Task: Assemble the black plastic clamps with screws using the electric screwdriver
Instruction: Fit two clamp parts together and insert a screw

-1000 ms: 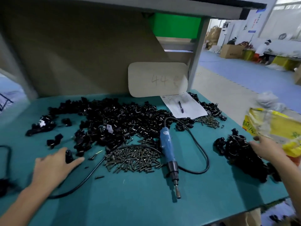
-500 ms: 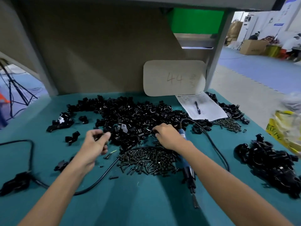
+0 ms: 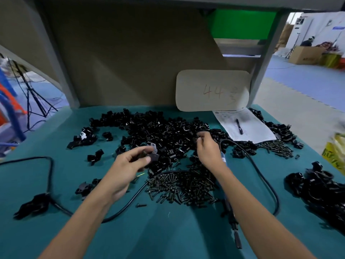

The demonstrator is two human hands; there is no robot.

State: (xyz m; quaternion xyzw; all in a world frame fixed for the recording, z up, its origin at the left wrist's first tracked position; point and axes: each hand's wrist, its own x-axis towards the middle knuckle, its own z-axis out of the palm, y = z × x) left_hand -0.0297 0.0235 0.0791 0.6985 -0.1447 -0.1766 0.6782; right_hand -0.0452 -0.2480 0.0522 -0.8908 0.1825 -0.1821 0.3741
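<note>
1. left hand (image 3: 128,165), low over the teal table (image 3: 168,236): grip closed round a black clamp part (image 3: 152,157), fingers curled over it, thumb alongside; the part is held clear of the table.
2. right hand (image 3: 207,152), up and to the right of the left grip: fingertips drawn into a narrow pinch on a small black piece (image 3: 195,139); too small to tell exactly what it is.
3. loose clamp pile (image 3: 164,131) spreads beyond both grips. the right grip is at its near-right edge, the left grip over its near edge.
4. screws (image 3: 183,187) lie in a heap betw. the two forearms, closer to the viewer than either grip, just right of the left wrist.
5. electric screwdriver (image 3: 223,160) lies on the table under the right forearm, not in either grip. only a bit of blue body by the right wrist and the dark tip further down show.
6. its cable (image 3: 261,176) loops out to the right of the right grip, apart from both hands.
7. beyond the right grip and to its right: paper sheet (image 3: 248,128) w/ a pen (image 3: 239,126) on it; a card (image 3: 212,90) marked "44" stands upright behind the sheet.
8. far right of the right grip: second heap of black clamps (image 3: 321,191), well apart from both hands; a yellow bag (image 3: 335,154) at the frame edge, blurred.
9. well left of the left grip: a black cord (image 3: 50,165) running to a dark plug-like lump on the table.
</note>
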